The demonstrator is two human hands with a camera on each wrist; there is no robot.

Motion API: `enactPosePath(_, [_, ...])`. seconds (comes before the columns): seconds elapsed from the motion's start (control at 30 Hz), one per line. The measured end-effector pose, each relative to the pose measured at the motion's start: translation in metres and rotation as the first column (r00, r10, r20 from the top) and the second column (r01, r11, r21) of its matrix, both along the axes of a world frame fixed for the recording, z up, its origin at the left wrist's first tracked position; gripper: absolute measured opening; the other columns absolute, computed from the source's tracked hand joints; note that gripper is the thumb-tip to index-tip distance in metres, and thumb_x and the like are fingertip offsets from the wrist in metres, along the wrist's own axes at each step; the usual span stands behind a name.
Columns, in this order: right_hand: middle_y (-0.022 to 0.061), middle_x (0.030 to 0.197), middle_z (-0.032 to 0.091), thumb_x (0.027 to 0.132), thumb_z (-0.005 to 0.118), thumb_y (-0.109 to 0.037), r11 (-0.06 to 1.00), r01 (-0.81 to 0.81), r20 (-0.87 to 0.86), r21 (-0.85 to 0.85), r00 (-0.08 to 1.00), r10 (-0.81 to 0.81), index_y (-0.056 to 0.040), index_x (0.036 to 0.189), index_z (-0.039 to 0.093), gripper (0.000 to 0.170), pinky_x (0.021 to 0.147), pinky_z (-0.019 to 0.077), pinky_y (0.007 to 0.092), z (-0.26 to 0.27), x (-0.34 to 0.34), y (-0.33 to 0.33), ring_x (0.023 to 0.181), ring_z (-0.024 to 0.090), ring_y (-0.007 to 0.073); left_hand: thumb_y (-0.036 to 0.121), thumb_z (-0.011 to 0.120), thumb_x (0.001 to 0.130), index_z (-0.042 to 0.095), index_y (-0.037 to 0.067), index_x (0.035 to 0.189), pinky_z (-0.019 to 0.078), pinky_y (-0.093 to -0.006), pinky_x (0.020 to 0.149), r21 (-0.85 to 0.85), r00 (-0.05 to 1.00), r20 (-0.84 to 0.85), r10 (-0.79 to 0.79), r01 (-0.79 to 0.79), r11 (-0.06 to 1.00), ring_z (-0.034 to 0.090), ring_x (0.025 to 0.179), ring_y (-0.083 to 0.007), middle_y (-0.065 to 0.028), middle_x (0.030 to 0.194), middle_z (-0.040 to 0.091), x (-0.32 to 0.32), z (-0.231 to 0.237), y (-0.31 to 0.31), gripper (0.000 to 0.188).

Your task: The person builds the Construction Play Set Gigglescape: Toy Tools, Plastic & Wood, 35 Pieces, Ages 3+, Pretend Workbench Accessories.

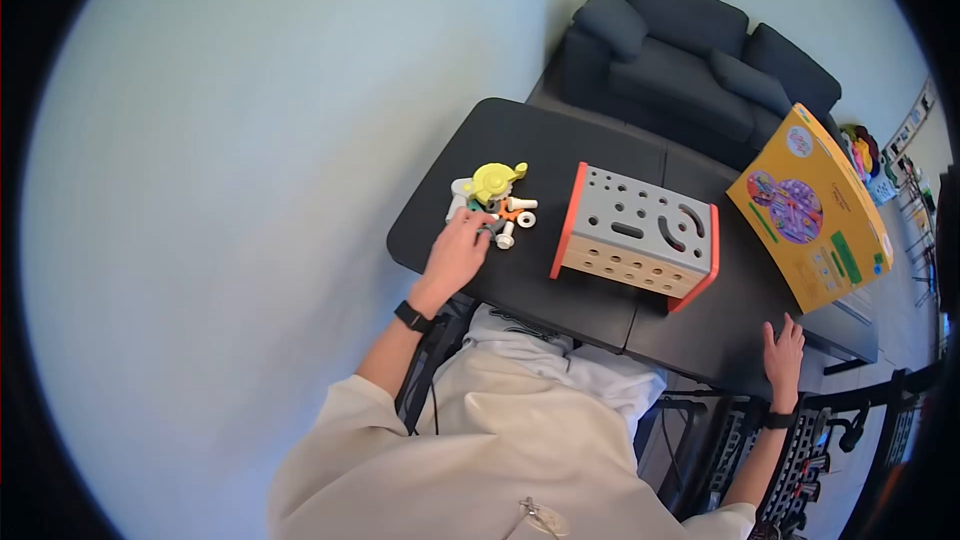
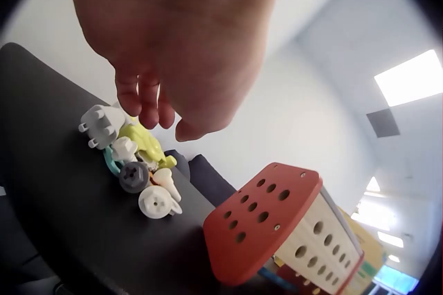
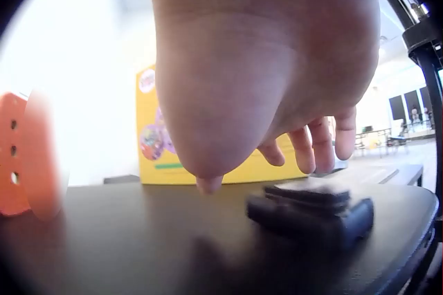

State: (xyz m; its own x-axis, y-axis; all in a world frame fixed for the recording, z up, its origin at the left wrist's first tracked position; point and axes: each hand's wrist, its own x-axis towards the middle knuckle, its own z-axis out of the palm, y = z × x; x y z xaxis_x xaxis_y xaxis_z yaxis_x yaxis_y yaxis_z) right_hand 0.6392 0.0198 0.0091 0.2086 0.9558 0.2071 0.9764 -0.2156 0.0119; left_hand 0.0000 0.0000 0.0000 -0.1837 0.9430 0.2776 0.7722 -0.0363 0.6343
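My left hand hovers with loosely bent fingers over a small heap of toy construction parts at the table's left end. A yellow-green part lies at the back of the heap, with a white part beside it. An orange piece, a white ring and a white bolt lie to the right. In the left wrist view, a dark grey screw head shows below the fingertips, with nothing held. My right hand is by the front right edge, fingers extended, above a blurred black object.
A toy workbench box with a grey perforated top, wooden side and red end panels stands mid-table. A large yellow box stands upright at the right. Beyond the black table is a dark sofa; a wall runs along the left.
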Motion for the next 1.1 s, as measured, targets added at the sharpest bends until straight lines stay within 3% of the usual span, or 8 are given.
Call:
enactPosePath(0.07, [0.0196, 0.136, 0.062, 0.109, 0.06, -0.036, 0.947, -0.291, -0.128, 0.14, 0.943, 0.308, -0.003, 0.146, 0.056, 0.05, 0.105, 0.0494, 0.0466, 0.042, -0.055, -0.007, 0.122, 0.062, 0.0388, 0.011, 0.064, 0.103, 0.07, 0.01, 0.118, 0.0561, -0.0471, 0.089, 0.087, 0.998, -0.04, -0.039, 0.042, 0.995, 0.068, 0.105, -0.0354, -0.0126, 0.116, 0.061, 0.004, -0.011, 0.012, 0.017])
enactPosePath(0.17, [0.0163, 0.124, 0.069, 0.108, 0.063, -0.025, 0.923, -0.366, -0.461, 0.116, 0.804, 0.376, -0.0037, 0.139, 0.062, 0.037, 0.103, 0.0496, 0.0446, 0.108, -0.146, -0.023, 0.118, 0.066, 0.0349, 0.005, 0.063, 0.1, 0.07, 0.004, 0.113, 0.0552, -0.0492, 0.088, 0.171, 0.991, -0.128, -0.041, 0.063, 0.983, 0.067, 0.103, -0.0363, -0.0144, 0.11, 0.066, 0.013, -0.006, 0.033, 0.015])
enactPosePath(0.2, [0.0153, 0.108, 0.074, 0.104, 0.067, -0.018, 0.899, -0.373, -0.477, 0.228, 0.763, 0.437, -0.0028, 0.128, 0.069, 0.028, 0.096, 0.0526, 0.0426, 0.117, -0.174, -0.029, 0.105, 0.071, 0.0342, 0.003, 0.062, 0.099, 0.07, 0.003, 0.111, 0.0549, -0.05, 0.087, 0.2, 0.986, -0.162, -0.051, 0.083, 0.976, 0.067, 0.103, -0.0366, -0.0149, 0.107, 0.067, 0.014, -0.007, 0.041, 0.014])
enactPosePath(0.4, [0.0144, 0.098, 0.076, 0.099, 0.073, -0.016, 0.687, -0.671, -0.59, 0.28, 0.444, 0.674, -0.0026, 0.113, 0.075, 0.019, 0.076, 0.0573, 0.0403, 0.125, -0.261, -0.041, 0.083, 0.074, 0.0312, 0.002, 0.063, 0.096, 0.073, 0.005, 0.121, 0.0505, -0.0471, 0.094, 0.201, 0.944, -0.326, -0.04, 0.111, 0.973, 0.065, 0.11, -0.0326, -0.0114, 0.116, 0.073, 0.001, -0.015, 0.077, 0.027])
enactPosePath(0.6, [0.0136, 0.098, 0.076, 0.101, 0.07, -0.017, 0.607, -0.792, -0.648, 0.068, 0.428, 0.631, -0.0029, 0.116, 0.074, 0.021, 0.079, 0.0575, 0.0412, 0.12, -0.283, -0.024, 0.086, 0.073, 0.033, 0.004, 0.067, 0.096, 0.072, 0.006, 0.126, 0.0489, -0.0464, 0.109, 0.085, 0.952, -0.247, -0.183, 0.21, 0.974, 0.06, 0.125, -0.0357, -0.0127, 0.128, 0.071, -0.006, 0.007, 0.087, 0.03])
enactPosePath(0.67, [0.0136, 0.102, 0.076, 0.102, 0.069, -0.017, 0.444, -0.889, -0.666, 0.111, 0.265, 0.697, -0.0034, 0.117, 0.073, 0.021, 0.082, 0.0574, 0.0419, 0.109, -0.286, -0.019, 0.092, 0.073, 0.0338, 0.005, 0.067, 0.097, 0.072, 0.005, 0.124, 0.0491, -0.0469, 0.109, 0.105, 0.948, -0.228, -0.221, 0.25, 0.963, 0.061, 0.125, -0.0358, -0.014, 0.127, 0.071, -0.004, 0.007, 0.096, 0.027])
enactPosePath(0.77, [0.014, 0.107, 0.076, 0.102, 0.069, -0.017, 0.315, -0.948, -0.66, 0.052, 0.204, 0.723, -0.0033, 0.117, 0.073, 0.021, 0.085, 0.0572, 0.0425, 0.108, -0.295, -0.018, 0.098, 0.072, 0.0346, 0.007, 0.066, 0.097, 0.074, 0.005, 0.118, 0.0504, -0.0475, 0.106, 0.043, 0.934, -0.125, -0.335, 0.343, 0.938, 0.063, 0.12, -0.0361, -0.0153, 0.119, 0.071, -0.003, 0.006, 0.1, 0.023])
enactPosePath(1.1, [0.0144, 0.103, 0.076, 0.104, 0.066, -0.017, 0.405, -0.912, -0.709, 0.07, 0.24, 0.663, -0.0011, 0.109, 0.074, 0.018, 0.085, 0.0574, 0.0434, 0.102, -0.293, -0.009, 0.097, 0.072, 0.0353, 0.01, 0.068, 0.099, 0.076, 0.001, 0.114, 0.057, -0.0405, 0.086, -0.184, 0.967, 0.008, -0.253, 0.25, 0.951, 0.071, 0.094, -0.0289, -0.0148, 0.107, 0.074, -0.031, 0.037, 0.071, 0.019])
